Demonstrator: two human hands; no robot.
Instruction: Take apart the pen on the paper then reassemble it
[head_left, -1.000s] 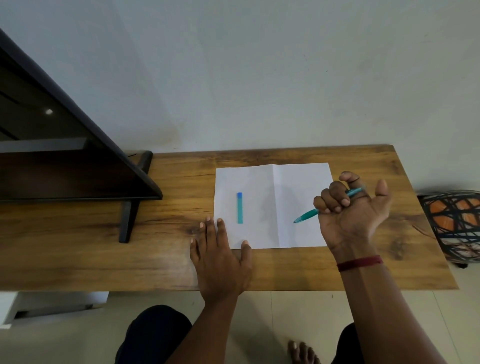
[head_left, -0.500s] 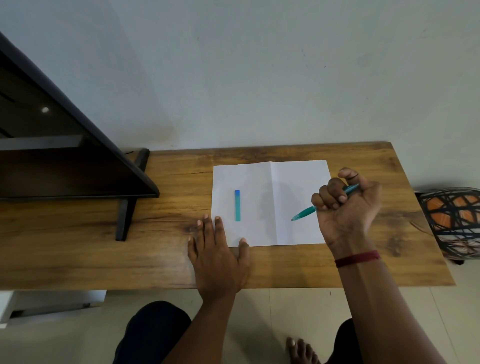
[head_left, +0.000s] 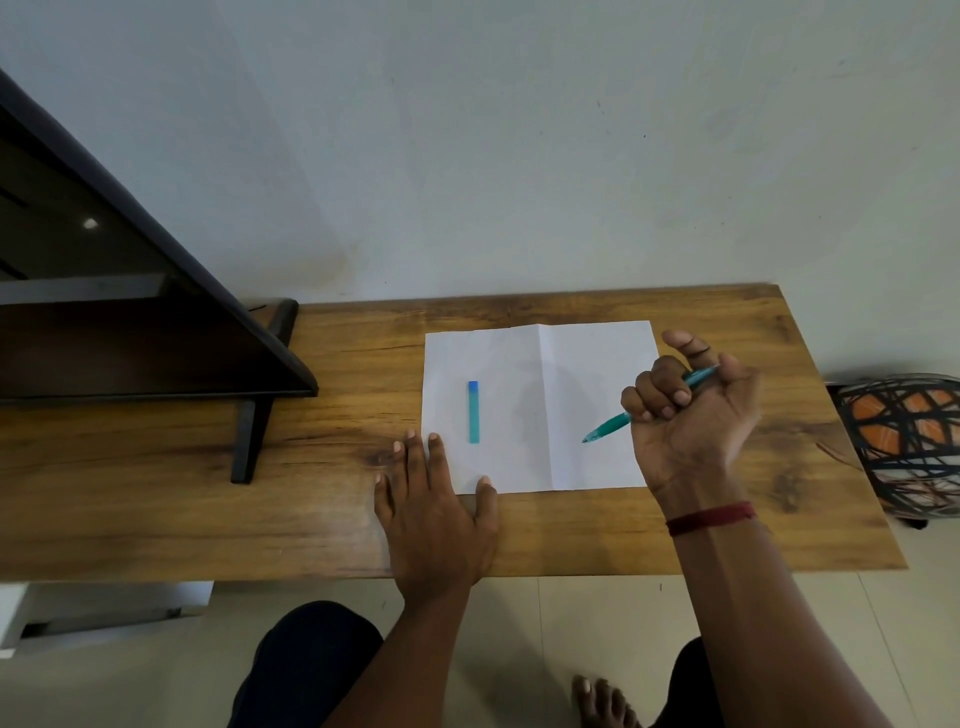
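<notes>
Count on record: one table (head_left: 156, 509), one paper sheet (head_left: 519, 364), one pen body (head_left: 608, 428), one cap (head_left: 473, 413), one left hand (head_left: 436, 525), one right hand (head_left: 696, 431), one screen (head_left: 104, 338).

Single head view, close above, facing forward and down at table (head_left: 156, 509)

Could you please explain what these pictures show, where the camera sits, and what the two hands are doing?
There is no machine here: a person works with bare hands, and the camera is worn on the head, looking down at them. On the wooden table lies a sheet of white paper, with a teal pen cap on its left half. The right hand grips the pen, tip pointing down toward the paper. The left hand lies flat at the paper's near left corner. A dark screen stands at the left.
</notes>
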